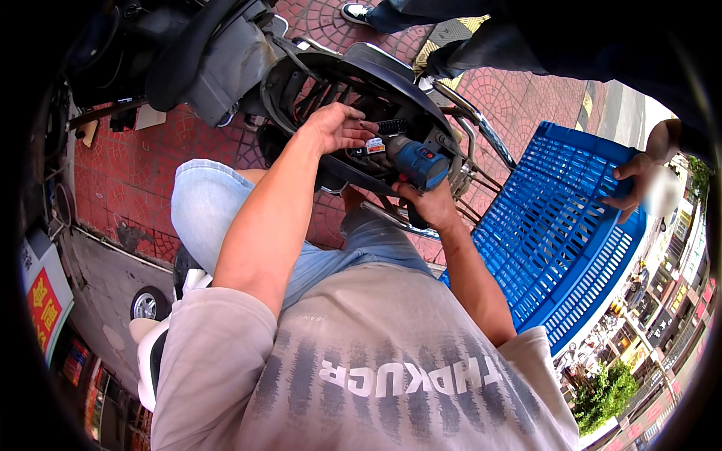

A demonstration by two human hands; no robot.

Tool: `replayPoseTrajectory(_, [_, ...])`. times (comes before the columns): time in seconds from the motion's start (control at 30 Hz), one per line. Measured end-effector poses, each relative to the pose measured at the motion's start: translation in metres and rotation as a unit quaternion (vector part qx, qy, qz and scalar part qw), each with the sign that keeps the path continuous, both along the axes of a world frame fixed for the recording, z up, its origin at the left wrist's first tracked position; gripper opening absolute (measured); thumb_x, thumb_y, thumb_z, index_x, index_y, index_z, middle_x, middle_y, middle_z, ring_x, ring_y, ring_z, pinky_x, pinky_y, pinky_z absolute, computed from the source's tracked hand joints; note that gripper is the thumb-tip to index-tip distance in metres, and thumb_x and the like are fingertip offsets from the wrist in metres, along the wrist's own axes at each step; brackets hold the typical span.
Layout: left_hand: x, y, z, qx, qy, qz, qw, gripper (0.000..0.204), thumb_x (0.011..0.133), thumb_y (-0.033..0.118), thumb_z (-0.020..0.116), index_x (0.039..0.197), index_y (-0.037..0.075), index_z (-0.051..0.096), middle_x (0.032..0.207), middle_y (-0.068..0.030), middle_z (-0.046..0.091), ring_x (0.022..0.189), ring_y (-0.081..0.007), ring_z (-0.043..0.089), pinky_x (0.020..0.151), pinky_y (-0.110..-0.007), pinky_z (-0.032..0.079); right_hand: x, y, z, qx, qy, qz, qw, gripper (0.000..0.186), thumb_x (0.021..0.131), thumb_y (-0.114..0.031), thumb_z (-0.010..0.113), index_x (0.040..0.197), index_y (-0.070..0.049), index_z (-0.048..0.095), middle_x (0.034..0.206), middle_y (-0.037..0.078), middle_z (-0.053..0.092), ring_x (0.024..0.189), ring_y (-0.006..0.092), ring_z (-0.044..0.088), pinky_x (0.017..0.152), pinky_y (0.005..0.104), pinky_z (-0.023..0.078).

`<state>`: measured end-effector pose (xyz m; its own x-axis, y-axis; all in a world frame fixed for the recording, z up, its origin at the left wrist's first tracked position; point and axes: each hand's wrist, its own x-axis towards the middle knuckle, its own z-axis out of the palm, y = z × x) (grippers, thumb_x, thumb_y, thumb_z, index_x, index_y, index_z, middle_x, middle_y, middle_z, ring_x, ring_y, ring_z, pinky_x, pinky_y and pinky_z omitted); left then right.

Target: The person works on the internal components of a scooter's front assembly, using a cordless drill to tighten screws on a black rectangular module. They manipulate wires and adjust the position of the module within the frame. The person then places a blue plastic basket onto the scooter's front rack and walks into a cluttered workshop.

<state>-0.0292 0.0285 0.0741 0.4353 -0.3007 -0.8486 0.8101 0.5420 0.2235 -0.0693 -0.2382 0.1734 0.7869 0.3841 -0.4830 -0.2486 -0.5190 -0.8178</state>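
My right hand (432, 207) is wrapped round the handle of a blue and black cordless drill (421, 163), its front pointing into the opened dark body of a scooter (301, 71). Over the opening, my left hand (341, 129) reaches in with its fingers stretched and apart, close to the front of the drill. A black coil spring (392, 126) sits in the cavity just beyond the drill. The drill's tip and whatever it meets are hidden from sight among the dark parts.
On the right stands a large blue plastic crate (549, 225), with another person's hand (639, 180) at its edge. Chrome rails (481, 124) run beside the scooter body. A person's legs and shoe (356, 13) are at the far side, on red patterned paving (180, 180). A small wheel (150, 304) is at left.
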Motion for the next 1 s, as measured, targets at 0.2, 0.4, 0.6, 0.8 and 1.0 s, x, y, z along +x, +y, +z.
replayPoseTrajectory(0.2, [-0.009, -0.003, -0.001, -0.079, -0.005, 0.06, 0.995, 0.021, 0.101, 0.011, 0.057, 0.118, 0.002, 0.064, 0.13, -0.0226, 0.074, 0.116, -0.0345, 0.072, 0.1, -0.047, 0.057, -0.002, -0.001, -0.012, -0.014, -0.006, 0.009, 1.0, 0.03, 0.081, -0.004, 0.082, 0.109, -0.003, 0.07, 0.095, 0.005, 0.07, 0.08, 0.0158, 0.067, 0.07, 0.0318, 0.056])
replayPoseTrajectory(0.4, [-0.007, -0.01, 0.011, -0.074, 0.026, 0.089, 0.993, 0.031, 0.103, 0.011, 0.052, 0.124, -0.008, 0.064, 0.124, -0.0255, 0.075, 0.115, -0.0381, 0.073, 0.104, -0.052, 0.057, -0.003, 0.0, -0.015, -0.011, 0.046, -0.025, 0.999, 0.03, 0.082, -0.004, 0.082, 0.109, -0.002, 0.07, 0.097, 0.005, 0.069, 0.079, 0.0158, 0.067, 0.071, 0.0316, 0.056])
replayPoseTrajectory(0.6, [-0.008, -0.01, 0.016, -0.076, 0.031, 0.097, 0.992, 0.032, 0.103, 0.01, 0.052, 0.124, -0.01, 0.064, 0.122, -0.0255, 0.075, 0.113, -0.0382, 0.074, 0.104, -0.052, 0.058, -0.001, 0.002, -0.013, -0.017, 0.007, -0.01, 1.0, 0.031, 0.082, -0.007, 0.083, 0.11, -0.003, 0.07, 0.098, 0.006, 0.07, 0.081, 0.0181, 0.068, 0.074, 0.0335, 0.057])
replayPoseTrajectory(0.8, [-0.006, -0.016, 0.007, -0.063, 0.036, 0.117, 0.99, 0.03, 0.104, 0.011, 0.052, 0.125, -0.007, 0.063, 0.122, -0.0258, 0.075, 0.112, -0.0379, 0.075, 0.103, -0.052, 0.059, 0.003, 0.009, 0.0, -0.177, -0.058, 0.1, 0.977, 0.032, 0.08, -0.011, 0.084, 0.11, -0.004, 0.072, 0.098, 0.008, 0.074, 0.088, 0.0223, 0.071, 0.081, 0.0367, 0.057])
replayPoseTrajectory(1.0, [-0.011, -0.019, 0.002, -0.099, 0.028, 0.168, 0.98, 0.025, 0.105, 0.011, 0.053, 0.123, -0.002, 0.063, 0.117, -0.0216, 0.076, 0.108, -0.036, 0.075, 0.098, -0.049, 0.06, 0.0, 0.009, -0.02, 0.027, 0.089, -0.108, 0.99, 0.029, 0.081, -0.005, 0.081, 0.108, -0.003, 0.071, 0.095, 0.006, 0.073, 0.087, 0.0187, 0.069, 0.078, 0.0343, 0.056])
